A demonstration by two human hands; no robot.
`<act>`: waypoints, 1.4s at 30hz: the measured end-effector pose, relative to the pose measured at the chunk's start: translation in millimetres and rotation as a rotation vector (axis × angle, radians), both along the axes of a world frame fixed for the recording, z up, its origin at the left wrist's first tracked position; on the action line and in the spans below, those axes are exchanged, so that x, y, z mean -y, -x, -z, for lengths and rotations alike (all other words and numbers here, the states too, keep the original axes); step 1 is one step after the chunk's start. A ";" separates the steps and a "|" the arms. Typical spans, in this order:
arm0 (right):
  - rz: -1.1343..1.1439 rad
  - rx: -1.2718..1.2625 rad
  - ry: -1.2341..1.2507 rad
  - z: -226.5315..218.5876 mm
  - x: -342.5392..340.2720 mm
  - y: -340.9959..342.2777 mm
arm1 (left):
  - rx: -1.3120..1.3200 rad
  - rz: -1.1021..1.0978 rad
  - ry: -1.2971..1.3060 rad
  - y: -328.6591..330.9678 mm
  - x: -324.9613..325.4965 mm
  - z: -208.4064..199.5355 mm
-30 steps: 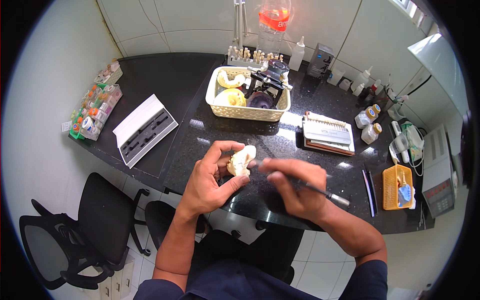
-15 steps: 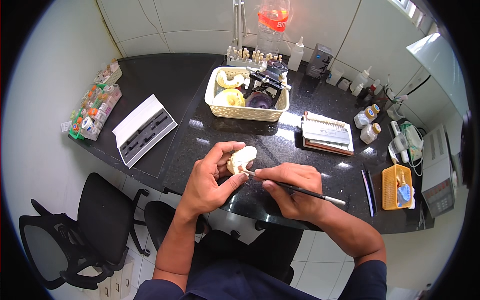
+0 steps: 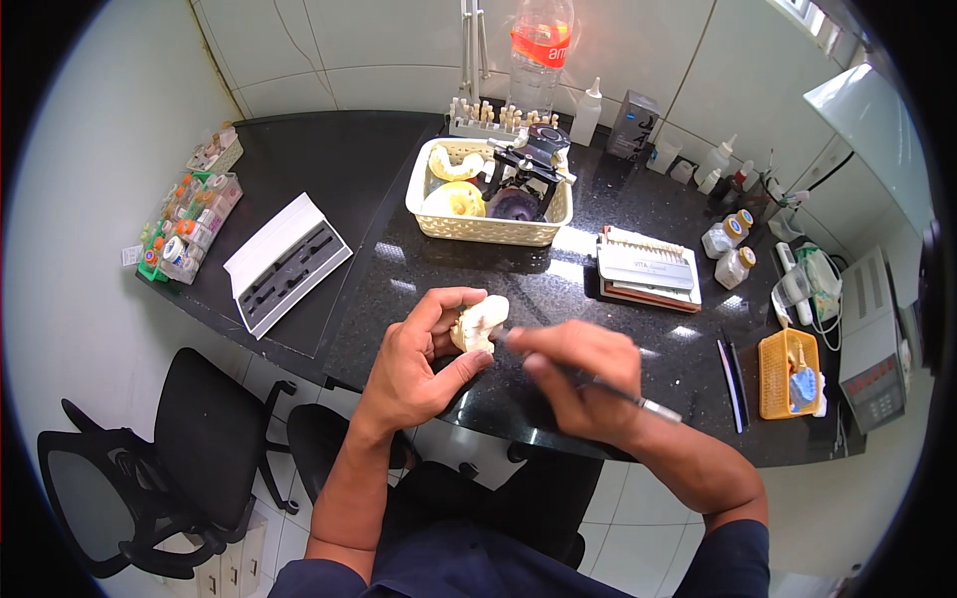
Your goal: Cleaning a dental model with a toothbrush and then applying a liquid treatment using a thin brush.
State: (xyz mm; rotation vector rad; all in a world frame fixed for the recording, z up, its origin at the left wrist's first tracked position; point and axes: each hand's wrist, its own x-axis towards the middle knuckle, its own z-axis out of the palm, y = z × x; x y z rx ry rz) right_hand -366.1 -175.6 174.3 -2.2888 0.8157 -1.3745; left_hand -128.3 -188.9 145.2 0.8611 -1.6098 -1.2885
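While scanning from far left: black office chair (image 3: pixel 150 468) stood on floor, below bench (image 3: pixel 399 289) edge. Rack of small coloured pots (image 3: pixel 184 224) sat at bench's left end, w/ open white case (image 3: pixel 287 262) just beside it, lid up, dark slots showing. Left hand (image 3: pixel 424 364) hovered over bench front edge, fingers (image 3: pixel 444 304) & thumb curled round a pale plaster dental cast (image 3: pixel 479 323), pinching it from both sides. Cast held above dark bench top, approx. mid-frame, between the two hands. Right hand (image 3: pixel 578 374) just beside cast, fingers pressed together round a thin dark-handled instrument (image 3: pixel 628 397); pen-style grip, metal end pointing back toward the forearm, working tip at cast but blurred, so contact couldn't be told. Behind hands, cream plastic basket (image 3: pixel 488 224) held yellow & white casts plus a black articulator (image 3: pixel 528 164). Clear bottle w/ red label (image 3: pixel 541 50) stood at wall. Further right: tooth shade guide (image 3: pixel 648 267) lay flat, two small jars w/ orange caps (image 3: pixel 733 249) near it. Orange basket (image 3: pixel 793 374) & grey device (image 3: pixel 872 344) at far right end.
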 end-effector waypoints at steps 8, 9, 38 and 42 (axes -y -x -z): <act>0.061 -0.028 0.056 2.7 2.5 -0.3 | -0.031 -0.033 0.008 5.5 -0.3 0.9; -0.073 -0.061 0.061 -1.2 -0.5 -3.1 | -0.052 -0.063 0.024 5.7 -1.1 1.5; 0.213 -0.045 0.097 5.9 7.0 1.1 | -0.003 -0.030 -0.010 2.8 -2.0 0.0; -0.029 -0.101 0.034 -5.3 -3.2 -2.1 | -0.044 -0.046 0.014 3.2 0.6 3.1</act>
